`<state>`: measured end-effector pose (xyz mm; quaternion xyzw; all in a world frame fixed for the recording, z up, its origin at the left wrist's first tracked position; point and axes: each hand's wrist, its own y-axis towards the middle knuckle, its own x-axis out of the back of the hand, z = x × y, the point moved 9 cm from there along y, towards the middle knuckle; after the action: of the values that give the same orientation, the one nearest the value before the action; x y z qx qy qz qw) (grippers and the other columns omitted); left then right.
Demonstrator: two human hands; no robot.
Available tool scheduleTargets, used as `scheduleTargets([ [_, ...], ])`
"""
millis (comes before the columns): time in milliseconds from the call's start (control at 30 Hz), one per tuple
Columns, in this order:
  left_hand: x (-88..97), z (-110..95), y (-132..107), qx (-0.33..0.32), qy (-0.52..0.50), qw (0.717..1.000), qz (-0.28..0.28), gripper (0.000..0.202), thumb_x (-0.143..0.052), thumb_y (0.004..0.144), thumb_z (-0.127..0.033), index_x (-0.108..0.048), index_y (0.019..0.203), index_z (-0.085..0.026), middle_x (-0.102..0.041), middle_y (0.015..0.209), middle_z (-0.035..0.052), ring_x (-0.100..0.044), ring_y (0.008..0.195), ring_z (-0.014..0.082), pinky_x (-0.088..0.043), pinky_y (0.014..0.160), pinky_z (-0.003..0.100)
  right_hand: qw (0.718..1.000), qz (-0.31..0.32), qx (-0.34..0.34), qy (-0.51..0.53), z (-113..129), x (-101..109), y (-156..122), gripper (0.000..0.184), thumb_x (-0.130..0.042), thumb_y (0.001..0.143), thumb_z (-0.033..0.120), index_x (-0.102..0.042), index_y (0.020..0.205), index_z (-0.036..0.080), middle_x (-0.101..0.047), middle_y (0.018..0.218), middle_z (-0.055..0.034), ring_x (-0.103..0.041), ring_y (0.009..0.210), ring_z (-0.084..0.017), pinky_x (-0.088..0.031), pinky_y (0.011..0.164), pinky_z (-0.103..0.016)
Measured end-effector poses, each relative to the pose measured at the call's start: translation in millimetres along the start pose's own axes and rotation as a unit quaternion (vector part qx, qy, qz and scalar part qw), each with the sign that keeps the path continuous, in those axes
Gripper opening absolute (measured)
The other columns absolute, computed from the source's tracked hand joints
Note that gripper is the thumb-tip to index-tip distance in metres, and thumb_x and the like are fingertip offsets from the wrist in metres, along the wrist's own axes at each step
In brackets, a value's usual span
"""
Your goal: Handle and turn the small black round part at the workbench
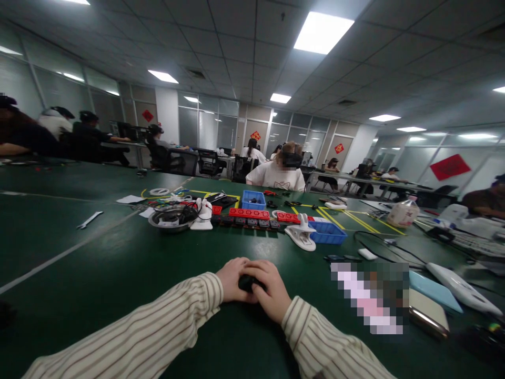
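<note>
My left hand (232, 280) and my right hand (273, 288) are together low over the table in front of me. The fingers of my right hand lie across those of my left and partly cover them. Between the two hands shows a small black rounded object (248, 282); its kind cannot be made out. Both hands are closed around it. Beyond them on the green table (130, 279) stand a white clip-like stand (303, 234), a red-and-black row of sockets (252, 217) and a blue bin (326, 232).
A metal bowl (171, 221) of cables stands farther left, with a wrench (90, 220) beyond it. On the right lie a beige-and-gold box (428, 313), a light blue flat item (434, 290) and a white device (463, 288). A person (276, 173) sits opposite.
</note>
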<state>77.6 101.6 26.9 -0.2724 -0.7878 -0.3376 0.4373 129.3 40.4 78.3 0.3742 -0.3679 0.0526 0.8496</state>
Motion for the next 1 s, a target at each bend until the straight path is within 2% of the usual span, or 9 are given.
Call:
scheduleTargets([
  [100,0.8,2,-1,0.008,-0.005,1.0,-0.008,0.079,-0.078,0.048,-0.05,-0.049,0.114,-0.019,-0.053,0.11,0.0073,-0.05,0.1,0.028,-0.04,0.09,0.042,0.999,-0.04,-0.029,-0.017,-10,6,-3,0.032,-0.048,0.076,0.021,-0.054,0.107,0.02,-0.057,0.107,-0.0055,-0.05,0.101,-0.021,-0.037,0.089,-0.038],
  [200,3.9,0,-2,0.009,-0.004,1.0,-0.018,0.083,-0.078,0.047,-0.052,-0.046,0.116,-0.018,-0.051,0.112,0.008,-0.049,0.103,0.0275,-0.039,0.091,0.041,0.995,-0.07,-0.065,-0.033,-22,8,-5,0.028,-0.05,0.078,0.029,-0.05,0.104,0.017,-0.056,0.099,-0.0077,-0.051,0.093,-0.022,-0.04,0.082,-0.038],
  [367,10.0,-8,-4,0.005,0.021,0.999,-0.03,0.06,-0.076,0.05,-0.054,-0.056,0.093,-0.016,-0.054,0.093,0.0056,-0.051,0.09,0.0264,-0.04,0.085,0.041,0.991,-0.074,-0.101,-0.051,-27,5,-4,0.018,-0.061,0.073,0.029,-0.052,0.083,0.017,-0.051,0.081,-0.0037,-0.049,0.078,-0.02,-0.041,0.07,-0.034],
  [433,10.0,-12,-4,-0.006,0.027,0.999,-0.028,0.049,-0.074,0.055,-0.049,-0.058,0.088,-0.016,-0.055,0.091,0.0053,-0.052,0.087,0.0254,-0.04,0.084,0.039,0.991,-0.067,-0.101,-0.051,-25,4,-3,0.012,-0.061,0.073,0.025,-0.052,0.076,0.018,-0.051,0.079,-0.0028,-0.049,0.077,-0.02,-0.04,0.07,-0.032],
  [500,8.8,-15,-4,-0.016,0.026,0.999,-0.023,0.041,-0.073,0.057,-0.042,-0.06,0.087,-0.017,-0.056,0.09,0.0051,-0.052,0.086,0.0242,-0.041,0.083,0.036,0.993,-0.063,-0.093,-0.048,-21,4,-2,0.007,-0.059,0.073,0.02,-0.054,0.077,0.018,-0.052,0.08,-0.003,-0.049,0.079,-0.019,-0.039,0.071,-0.033],
  [600,5.7,-14,-3,-0.026,0.019,0.999,-0.017,0.037,-0.072,0.058,-0.035,-0.061,0.089,-0.019,-0.056,0.091,0.004,-0.053,0.087,0.0231,-0.042,0.082,0.034,0.996,-0.047,-0.062,-0.035,-12,4,0,0.012,-0.054,0.07,0.013,-0.057,0.08,0.019,-0.056,0.082,-0.003,-0.05,0.082,-0.019,-0.038,0.076,-0.034],
  [733,-0.1,-10,-2,-0.038,0.003,0.999,-0.004,0.029,-0.071,0.058,-0.032,-0.063,0.084,-0.021,-0.056,0.091,0.0018,-0.053,0.088,0.0218,-0.043,0.081,0.031,1.0,-0.019,-0.009,-0.012,2,3,0,0.022,-0.045,0.063,0.007,-0.058,0.074,0.021,-0.061,0.08,-0.0004,-0.052,0.085,-0.019,-0.037,0.081,-0.035],
  [867,-2.0,-6,-2,-0.038,-0.008,0.999,-0.005,0.048,-0.073,0.058,-0.038,-0.058,0.099,-0.018,-0.056,0.097,0.0041,-0.053,0.09,0.0239,-0.042,0.084,0.035,1.0,-0.024,0.001,-0.01,5,6,-1,0.024,-0.045,0.067,0.012,-0.059,0.085,0.021,-0.062,0.087,-0.0012,-0.051,0.09,-0.02,-0.036,0.086,-0.037],
  [1000,0.2,-6,-3,-0.03,-0.009,0.999,-0.014,0.069,-0.074,0.057,-0.047,-0.049,0.114,-0.016,-0.055,0.107,0.0077,-0.051,0.096,0.0266,-0.04,0.088,0.039,0.997,-0.06,-0.042,-0.033,-10,9,-3,0.023,-0.051,0.076,0.025,-0.053,0.097,0.018,-0.057,0.095,-0.0058,-0.05,0.091,-0.021,-0.037,0.083,-0.037],
])
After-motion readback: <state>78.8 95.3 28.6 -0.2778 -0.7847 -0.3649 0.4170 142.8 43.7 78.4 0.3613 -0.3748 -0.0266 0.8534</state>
